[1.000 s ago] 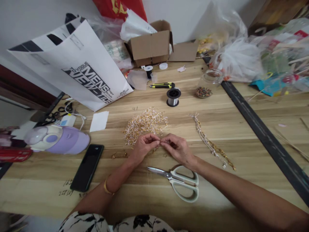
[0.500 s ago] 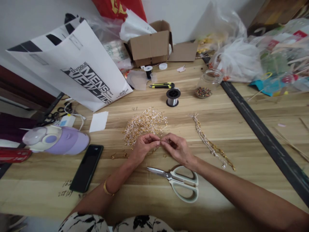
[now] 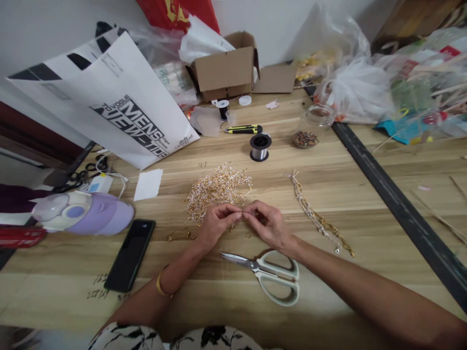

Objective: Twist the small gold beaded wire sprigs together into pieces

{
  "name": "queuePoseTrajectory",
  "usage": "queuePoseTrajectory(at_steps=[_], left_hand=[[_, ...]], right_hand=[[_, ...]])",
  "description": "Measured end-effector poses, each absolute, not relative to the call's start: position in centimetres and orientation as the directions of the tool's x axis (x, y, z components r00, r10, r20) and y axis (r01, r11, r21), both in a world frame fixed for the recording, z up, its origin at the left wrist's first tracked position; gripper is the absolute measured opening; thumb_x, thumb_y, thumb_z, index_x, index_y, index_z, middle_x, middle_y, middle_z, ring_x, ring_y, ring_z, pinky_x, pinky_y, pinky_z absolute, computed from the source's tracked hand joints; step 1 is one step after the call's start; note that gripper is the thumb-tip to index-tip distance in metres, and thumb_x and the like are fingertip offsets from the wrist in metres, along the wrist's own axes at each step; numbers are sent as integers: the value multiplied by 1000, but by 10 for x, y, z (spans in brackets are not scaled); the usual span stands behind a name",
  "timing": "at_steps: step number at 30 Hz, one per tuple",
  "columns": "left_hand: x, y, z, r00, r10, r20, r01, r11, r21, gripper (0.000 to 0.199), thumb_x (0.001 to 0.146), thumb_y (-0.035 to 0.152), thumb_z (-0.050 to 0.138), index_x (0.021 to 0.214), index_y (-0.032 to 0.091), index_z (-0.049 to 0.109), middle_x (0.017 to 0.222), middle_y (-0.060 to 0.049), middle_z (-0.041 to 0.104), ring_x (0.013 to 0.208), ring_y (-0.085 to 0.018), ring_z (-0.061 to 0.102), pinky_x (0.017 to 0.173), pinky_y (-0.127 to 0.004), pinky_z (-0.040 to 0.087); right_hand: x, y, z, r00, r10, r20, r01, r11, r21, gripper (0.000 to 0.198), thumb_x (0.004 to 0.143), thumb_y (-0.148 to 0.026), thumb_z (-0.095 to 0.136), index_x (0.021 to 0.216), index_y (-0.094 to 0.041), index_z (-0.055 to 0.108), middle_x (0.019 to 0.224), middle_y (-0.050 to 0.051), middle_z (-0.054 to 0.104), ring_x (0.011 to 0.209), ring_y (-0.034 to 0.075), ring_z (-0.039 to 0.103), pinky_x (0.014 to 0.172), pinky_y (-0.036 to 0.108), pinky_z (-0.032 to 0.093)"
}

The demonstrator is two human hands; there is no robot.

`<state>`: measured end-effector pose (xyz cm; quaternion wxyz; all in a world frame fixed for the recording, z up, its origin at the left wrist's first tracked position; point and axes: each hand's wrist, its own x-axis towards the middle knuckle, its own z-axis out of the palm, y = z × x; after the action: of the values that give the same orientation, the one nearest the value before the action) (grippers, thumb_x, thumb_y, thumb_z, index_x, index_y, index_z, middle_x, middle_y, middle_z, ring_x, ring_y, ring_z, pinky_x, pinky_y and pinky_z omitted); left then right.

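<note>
My left hand (image 3: 218, 222) and my right hand (image 3: 265, 222) meet fingertip to fingertip over the table, both closed in a pinch. What lies between the fingertips is too small to make out. Just beyond them spreads a heap of small gold and silver chain pieces (image 3: 213, 188). A short gold chain (image 3: 178, 236) lies left of my left wrist. Scissors with pale handles (image 3: 251, 265) rest below my hands, blades pointing left. To the right, gold and silver chains (image 3: 314, 214) stretch out side by side on the wood.
Behind the heap are a wire spool (image 3: 260, 148), a yellow-black utility knife (image 3: 243, 129) and a jar of beads (image 3: 307, 138). A phone (image 3: 130, 255), purple bottle (image 3: 98, 213) and white paper bag (image 3: 120, 107) stand or lie left. A cardboard box (image 3: 224, 73) is at the back.
The view has shifted very slightly. My hands keep the same pinch at the same spot, and nothing else has visibly moved.
</note>
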<state>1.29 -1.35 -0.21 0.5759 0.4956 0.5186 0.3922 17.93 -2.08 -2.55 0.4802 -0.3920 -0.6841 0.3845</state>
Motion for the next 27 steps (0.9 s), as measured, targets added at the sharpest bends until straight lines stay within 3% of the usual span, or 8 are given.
queuePoseTrajectory(at_steps=[12, 27], left_hand=[[10, -13, -7, 205, 958, -200, 22, 200, 980, 14, 67, 27, 75, 71, 15, 69, 64, 1, 65, 62, -10, 57, 64, -22, 44], [13, -11, -7, 294, 916, -274, -197, 339, 920, 20, 61, 30, 79, 65, 14, 67, 59, 0, 62, 59, -10, 54, 63, -24, 41]], right_hand=[[180, -22, -22, -256, 913, 318, 116, 356, -927, 13, 89, -26, 53, 82, -17, 57, 65, -1, 55, 54, 9, 47, 48, 20, 38], [181, -24, -22, -296, 919, 259, 53, 286, -957, 16, 88, -30, 55, 81, -16, 58, 62, -1, 53, 51, 8, 44, 47, 20, 35]])
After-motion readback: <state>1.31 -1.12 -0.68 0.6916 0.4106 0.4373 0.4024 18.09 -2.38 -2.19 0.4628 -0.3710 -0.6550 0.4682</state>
